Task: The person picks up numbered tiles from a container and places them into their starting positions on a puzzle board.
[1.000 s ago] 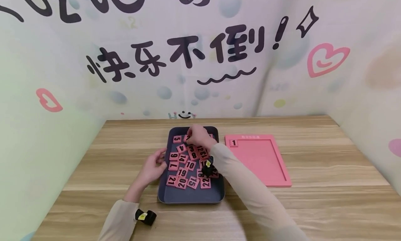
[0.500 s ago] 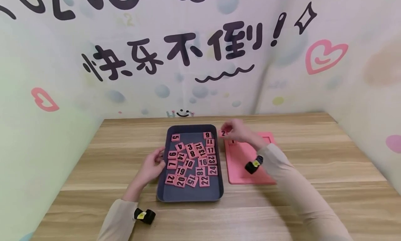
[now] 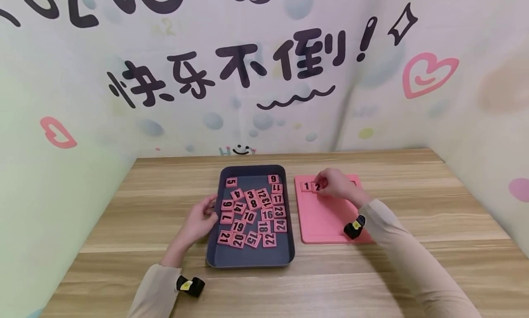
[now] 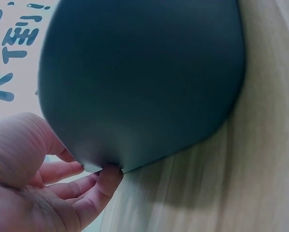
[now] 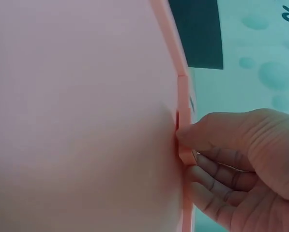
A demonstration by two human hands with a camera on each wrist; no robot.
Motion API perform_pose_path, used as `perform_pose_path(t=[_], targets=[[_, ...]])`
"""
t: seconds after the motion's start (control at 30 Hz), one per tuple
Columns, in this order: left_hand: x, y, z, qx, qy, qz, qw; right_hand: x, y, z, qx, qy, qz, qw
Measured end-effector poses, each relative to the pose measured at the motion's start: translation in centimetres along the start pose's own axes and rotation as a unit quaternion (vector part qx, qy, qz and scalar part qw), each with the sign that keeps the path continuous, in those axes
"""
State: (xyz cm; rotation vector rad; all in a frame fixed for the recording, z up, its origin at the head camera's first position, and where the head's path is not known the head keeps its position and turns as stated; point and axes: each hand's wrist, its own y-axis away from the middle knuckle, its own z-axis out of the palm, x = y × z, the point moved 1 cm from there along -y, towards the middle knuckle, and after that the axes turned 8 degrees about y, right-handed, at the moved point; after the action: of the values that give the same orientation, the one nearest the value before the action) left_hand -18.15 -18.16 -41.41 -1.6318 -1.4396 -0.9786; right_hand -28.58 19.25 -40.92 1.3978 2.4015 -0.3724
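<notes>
My right grip (image 3: 338, 185) covers part of tile 2 (image 3: 316, 188); my wrist (image 3: 362, 198), part of pink board (image 3: 322, 217). Upper wall lettering (image 3: 165, 9) cut off by top edge.

Prob small booth (image 3: 264, 129): wood-grain tbl (image 3: 264, 290) 6 o'clock, backdrop (image 3: 289, 125) w/ Chinese txt (image 3: 245, 70) 12, printed side walls (image 3: 25, 184) 9 & 3.

Wood-grain table (image 3: 256, 288) bears dark tray (image 3: 250, 258), pink board (image 3: 324, 221).

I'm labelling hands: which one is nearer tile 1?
Right. The right hand pinches tile 2 beside tile 1; the left hand is farther, at the left edge of the dark tray.
</notes>
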Motion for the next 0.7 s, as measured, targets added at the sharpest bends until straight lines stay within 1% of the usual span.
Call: perform_pose_path(t=[0.1,0.23,0.33,0.53,0.7], targets=[[-0.06,0.03,0.03,0.003,-0.002,0.0,1.0,0.01,-0.01,0.24,0.015,0.005,0.001,1.0],[-0.17,0.03,0.06,0.002,-0.004,0.001,1.0,0.02,0.06,0.4,0.033,0.002,0.021,0.999],[-0.15,0.1,0.03,0.001,-0.004,0.001,1.0,-0.04,0.11,0.35,0.033,-0.002,0.035,0.999],[-0.14,0.05,-0.05,0.001,-0.002,0.001,1.0,-0.05,-0.1,0.14,0.027,-0.001,0.032,0.999],[-0.23,-0.04,-0.08,0.0,-0.005,0.0,1.0,-0.71,-0.85,-0.55,0.035,0.001,0.054,0.998]])
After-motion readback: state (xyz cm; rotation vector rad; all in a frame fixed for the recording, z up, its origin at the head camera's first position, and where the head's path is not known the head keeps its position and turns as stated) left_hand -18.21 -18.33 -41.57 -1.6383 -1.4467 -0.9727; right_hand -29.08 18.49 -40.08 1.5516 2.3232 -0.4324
